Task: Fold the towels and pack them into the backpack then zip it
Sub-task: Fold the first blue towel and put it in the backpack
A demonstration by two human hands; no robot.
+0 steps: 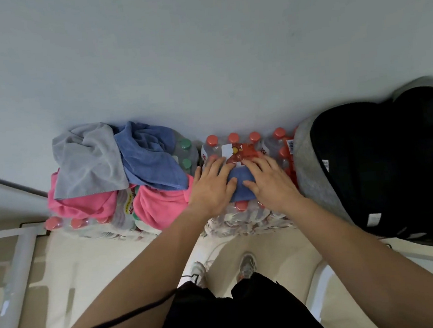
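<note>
Pressing a blue towel [241,188] onto a bottle pack [242,221], left hand [211,188] and right hand [271,185] lie flat, each grip apart, clamping nothing. Backpack [381,161] sits beside the pack.

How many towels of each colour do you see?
Grey towel: 1
Blue: 2, the loose blue towel and the folded blue towel
Pink: 2 bunches, the left pink bunch and the right pink bunch; they might join underneath
Total: 5
</note>
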